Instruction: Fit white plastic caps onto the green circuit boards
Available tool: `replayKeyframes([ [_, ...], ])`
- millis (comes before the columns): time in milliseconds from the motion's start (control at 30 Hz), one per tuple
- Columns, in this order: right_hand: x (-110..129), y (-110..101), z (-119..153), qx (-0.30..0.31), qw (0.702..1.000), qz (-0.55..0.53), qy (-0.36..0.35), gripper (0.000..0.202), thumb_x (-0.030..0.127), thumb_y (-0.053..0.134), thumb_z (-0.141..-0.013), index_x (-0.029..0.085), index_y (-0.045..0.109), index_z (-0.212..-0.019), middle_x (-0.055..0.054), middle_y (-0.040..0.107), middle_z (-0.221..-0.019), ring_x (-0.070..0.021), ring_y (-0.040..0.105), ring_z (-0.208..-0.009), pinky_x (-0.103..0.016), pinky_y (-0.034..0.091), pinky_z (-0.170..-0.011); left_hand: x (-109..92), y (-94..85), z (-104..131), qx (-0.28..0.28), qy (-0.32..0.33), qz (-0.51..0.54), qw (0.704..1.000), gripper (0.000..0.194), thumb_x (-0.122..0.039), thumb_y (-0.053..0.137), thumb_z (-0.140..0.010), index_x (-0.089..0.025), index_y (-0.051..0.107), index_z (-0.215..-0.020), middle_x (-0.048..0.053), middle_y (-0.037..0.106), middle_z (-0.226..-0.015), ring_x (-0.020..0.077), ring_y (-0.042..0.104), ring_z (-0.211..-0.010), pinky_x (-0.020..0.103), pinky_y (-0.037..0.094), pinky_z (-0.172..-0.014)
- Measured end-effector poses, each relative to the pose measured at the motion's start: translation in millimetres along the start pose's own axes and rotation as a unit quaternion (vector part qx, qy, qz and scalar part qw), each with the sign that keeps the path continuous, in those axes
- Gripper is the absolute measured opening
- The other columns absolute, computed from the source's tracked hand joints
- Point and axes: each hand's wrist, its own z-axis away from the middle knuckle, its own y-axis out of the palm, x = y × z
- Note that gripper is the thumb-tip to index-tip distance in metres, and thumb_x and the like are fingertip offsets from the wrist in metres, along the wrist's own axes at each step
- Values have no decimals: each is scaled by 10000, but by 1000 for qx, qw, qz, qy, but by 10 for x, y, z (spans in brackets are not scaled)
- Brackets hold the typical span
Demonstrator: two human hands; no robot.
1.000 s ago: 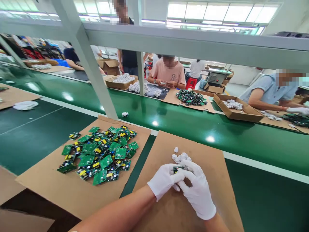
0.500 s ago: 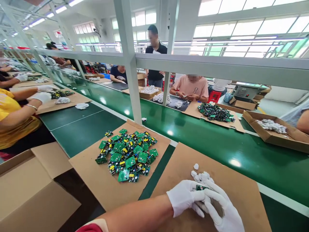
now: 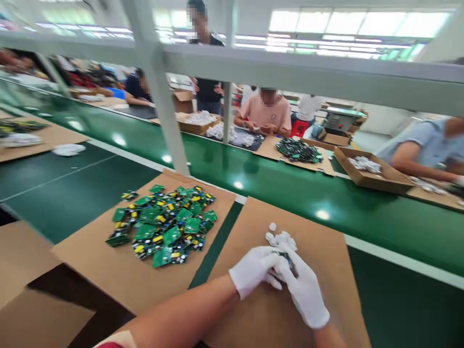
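My left hand (image 3: 255, 270), in a white glove, is closed on a small green circuit board (image 3: 284, 256), mostly hidden by the fingers. My right hand (image 3: 304, 287), also gloved in white, has its fingers round the same board from the other side. Both hands meet above a brown cardboard sheet (image 3: 326, 251). Just beyond the fingertips lies a small heap of white pieces (image 3: 281, 239). Left of the hands, a large pile of green circuit boards (image 3: 170, 222) with yellow and black parts rests on another cardboard sheet (image 3: 105, 270).
A green conveyor belt (image 3: 253, 174) runs behind the sheets, with a grey post (image 3: 159, 92) and crossbar above it. People sit across the belt beside boxes and piles. An open cardboard box (image 3: 25, 261) stands at the lower left.
The view has turned right, so the scene sits further left. The hands are closer together round the board, and my right hand's fingers have closed in.
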Motion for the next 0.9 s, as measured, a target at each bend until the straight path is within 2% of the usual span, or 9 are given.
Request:
replayKeyframes([
  [100, 51, 9, -19, 15, 999, 30, 10, 515, 320, 590, -792, 234, 510, -1294, -47, 704, -991, -212, 664, -787, -321, 552, -754, -10, -24, -31, 14, -17, 37, 999, 380, -446, 614, -741, -116, 613, -931, 50, 578, -727, 110, 561, -570, 242, 493, -547],
  [200, 54, 26, -6, 8, 996, 84, 36, 521, 315, 554, -824, 258, 457, -1332, -27, 712, -943, -162, 624, -579, -286, 542, -591, 5, -50, -38, 28, -13, 49, 998, 373, -454, 612, -757, -114, 592, -912, 39, 560, -712, 107, 559, -575, 258, 504, -584],
  [300, 56, 12, -1, 9, 998, 64, -24, 608, 306, 566, -816, 254, 362, -1386, -53, 644, -1151, -197, 660, -805, -335, 541, -782, 16, -55, -29, 35, -11, 57, 998, 321, -425, 604, -774, -112, 578, -837, 27, 531, -703, 88, 532, -560, 234, 483, -561],
  [400, 56, -25, -20, -28, 989, 86, -117, 602, 250, 609, -784, 267, 410, -1351, -64, 522, -1319, -254, 511, -1177, -412, 430, -992, 24, -57, -39, 39, -10, 67, 997, 322, -435, 595, -781, -120, 569, -842, 25, 533, -713, 85, 531, -548, 225, 469, -538],
  [500, 63, -34, -44, -75, 972, 143, -171, 347, 190, 568, -822, 316, 609, -1142, -36, 530, -1298, -230, 503, -1184, -396, 451, -971, 24, -54, -47, 30, -19, 54, 998, 423, -505, 579, -772, -135, 573, -977, 54, 583, -779, 125, 588, -601, 272, 501, -582],
  [600, 83, -15, -60, -88, 964, 148, -202, 313, 172, 580, -814, 300, 636, -1094, -43, 569, -1242, -223, 519, -1159, -407, 451, -973, -1, -32, -29, 24, -9, 3, 1000, 429, -495, 590, -773, -145, 583, -1021, 58, 601, -817, 114, 582, -627, 256, 496, -596],
  [667, 99, -12, -58, -62, 968, 125, -207, 305, 165, 589, -798, 292, 650, -1068, -45, 568, -1250, -239, 479, -1205, -440, 405, -1019, -25, -15, -9, 23, 5, -32, 999, 371, -446, 625, -761, -139, 600, -967, 37, 591, -769, 88, 543, -589, 216, 469, -556],
  [767, 112, -29, -35, 29, 990, 18, -134, 351, 215, 560, -817, 285, 605, -1158, -54, 518, -1323, -256, 412, -1271, -464, 341, -1067, -51, -5, 8, 18, 9, -50, 999, 299, -404, 656, -736, -126, 603, -832, 13, 565, -689, 71, 504, -530, 193, 441, -498],
  [900, 83, -20, -9, 27, 977, -208, -35, 584, 379, 453, -896, 261, 250, -1430, -74, 467, -1376, -238, 397, -1292, -472, 319, -1075, -47, -14, 6, 8, 7, -57, 998, 288, -391, 650, -738, -133, 615, -860, 27, 576, -733, 105, 562, -620, 196, 469, -522],
])
